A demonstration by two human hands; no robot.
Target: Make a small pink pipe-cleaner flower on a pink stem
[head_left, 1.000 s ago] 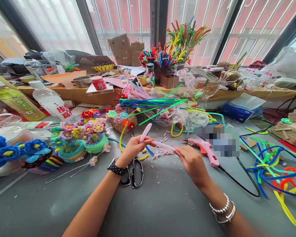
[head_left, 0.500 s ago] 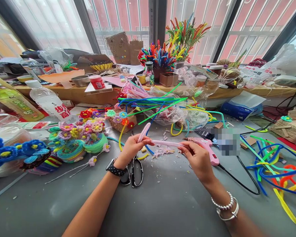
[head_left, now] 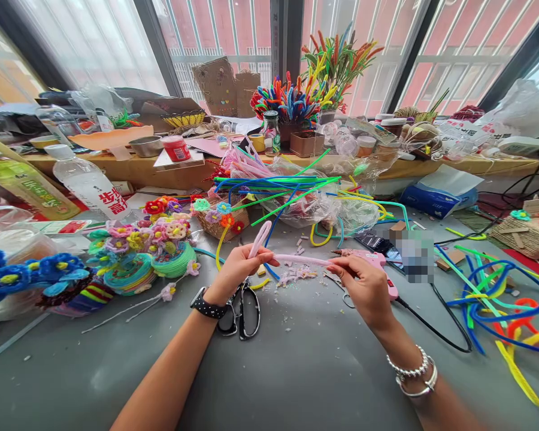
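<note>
A pale pink pipe cleaner (head_left: 296,259) is stretched between both hands above the grey table (head_left: 296,371). My left hand (head_left: 240,267) pinches it at a bend, and its free end sticks up past the fingers. My right hand (head_left: 362,286) is closed on the other end. Black-handled scissors (head_left: 242,311) lie under my left wrist. Pink fluff scraps (head_left: 296,275) lie beneath the pipe cleaner. A pink glue gun (head_left: 377,266) lies just behind my right hand.
Finished pipe-cleaner flowers (head_left: 148,248) and blue ones (head_left: 31,272) fill the left. Loose coloured pipe cleaners (head_left: 494,293) sprawl at the right, a bagged bundle (head_left: 296,197) behind. Two bottles (head_left: 90,182) lean at the far left. A cluttered sill (head_left: 269,143) runs along the window.
My right hand slid right and slightly up along the pipe cleaner, drawing it straighter and level. The left hand stayed put.
</note>
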